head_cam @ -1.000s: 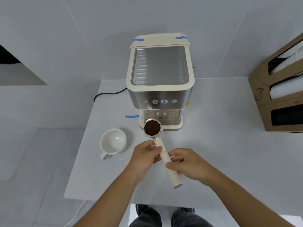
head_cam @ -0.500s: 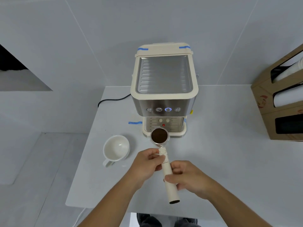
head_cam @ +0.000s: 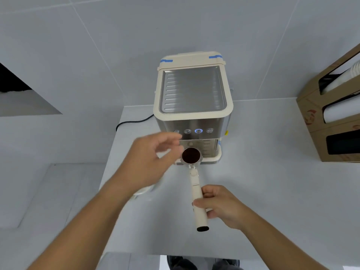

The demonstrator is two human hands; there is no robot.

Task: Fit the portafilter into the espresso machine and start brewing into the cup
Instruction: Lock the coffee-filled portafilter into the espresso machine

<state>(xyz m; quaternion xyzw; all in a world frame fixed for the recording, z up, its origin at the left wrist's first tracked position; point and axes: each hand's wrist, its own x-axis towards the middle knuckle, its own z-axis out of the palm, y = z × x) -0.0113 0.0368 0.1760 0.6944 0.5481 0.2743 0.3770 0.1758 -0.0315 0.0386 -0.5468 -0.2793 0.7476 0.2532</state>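
Cardboard dispenser box (head_cam: 331, 121) of paper cups at right; black power cord (head_cam: 132, 122) behind, on white table (head_cam: 272, 191).

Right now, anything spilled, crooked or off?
No spills. Oddities: blue tape strips on the espresso machine, and the cup is mostly hidden under the left hand, not under the spout.

Brushed metal espresso machine (head_cam: 193, 94) with matt cream plastic trim; brown cardboard box (head_cam: 331, 117) beside it.
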